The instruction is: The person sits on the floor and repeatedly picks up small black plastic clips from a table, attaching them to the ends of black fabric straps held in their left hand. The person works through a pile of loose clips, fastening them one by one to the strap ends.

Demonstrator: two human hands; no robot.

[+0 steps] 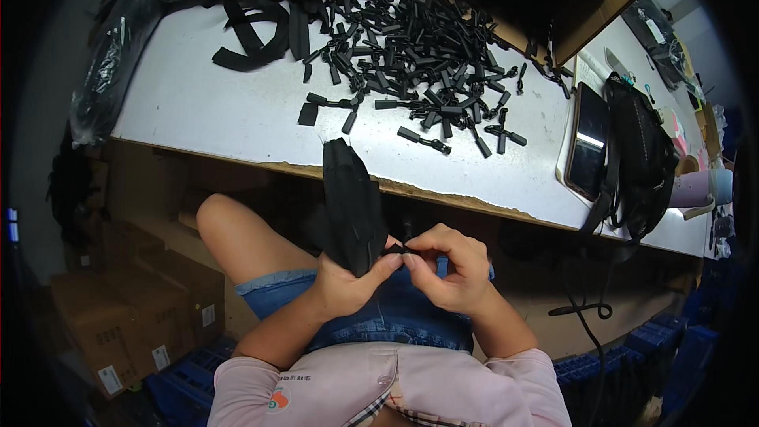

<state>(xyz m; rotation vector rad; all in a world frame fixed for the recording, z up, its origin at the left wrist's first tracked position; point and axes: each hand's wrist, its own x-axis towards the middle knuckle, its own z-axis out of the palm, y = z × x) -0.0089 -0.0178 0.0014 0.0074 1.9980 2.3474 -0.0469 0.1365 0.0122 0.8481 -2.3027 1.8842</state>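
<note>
Over my lap, my left hand (348, 286) is closed round a folded bundle of black zipper tape (349, 202), which stands up toward the table edge. Its thumb and finger also press on the narrow tape end between my hands. My right hand (456, 270) meets it there in a pinch, thumb against forefinger, on a small black piece that looks like a zipper pull; the fingers mostly cover it. On the white table (277, 122) beyond lies a loose heap of black zipper pulls (411, 59) with sliders, several scattered toward the near edge.
Black straps (249, 35) and clear plastic wrapping (118, 63) lie at the left. An open cardboard box (601, 20) stands behind the heap. To the right are a phone (589, 138), a black bag (639, 154) and a purple cup (690, 190). Cartons (134, 308) sit on the floor.
</note>
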